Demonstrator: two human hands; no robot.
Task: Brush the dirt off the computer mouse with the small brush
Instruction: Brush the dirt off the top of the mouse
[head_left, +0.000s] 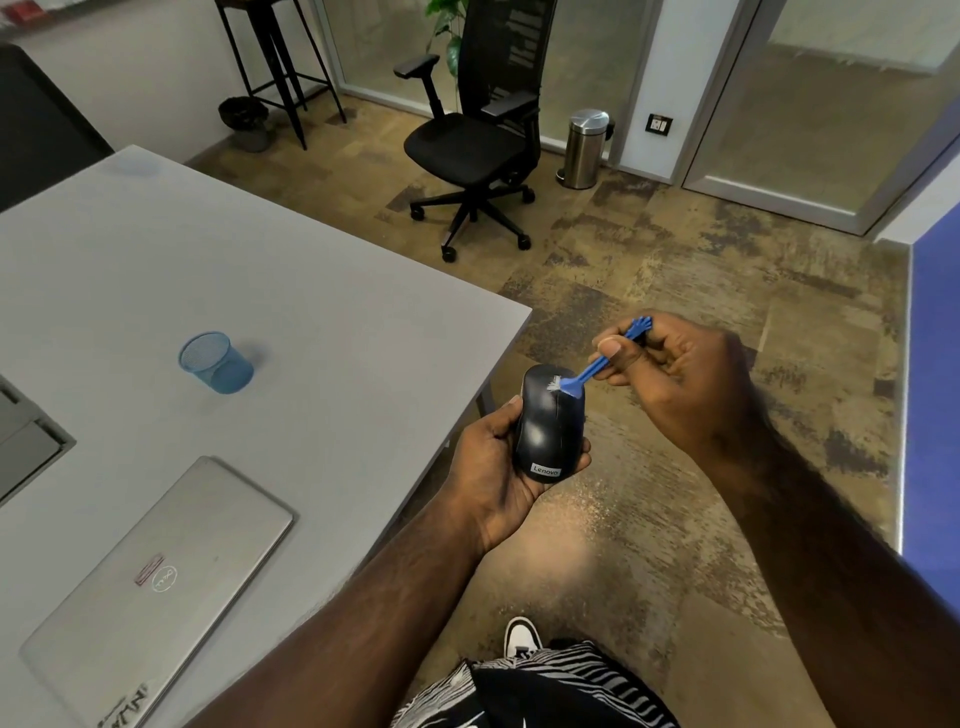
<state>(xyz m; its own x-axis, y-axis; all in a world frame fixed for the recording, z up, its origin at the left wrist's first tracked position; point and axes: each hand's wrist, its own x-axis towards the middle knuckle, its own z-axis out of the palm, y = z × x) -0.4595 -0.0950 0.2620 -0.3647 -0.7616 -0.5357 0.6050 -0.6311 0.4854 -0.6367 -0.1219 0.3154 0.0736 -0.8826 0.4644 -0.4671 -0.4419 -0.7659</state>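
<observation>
Head view: left fingers clasp black Lenovo mouse; right fingers pinch blue brush.

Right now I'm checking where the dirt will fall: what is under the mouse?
The left hand cups the mouse from below, off the table edge, with carpet beneath. The brush touches its top. Its underside is hidden.
</observation>
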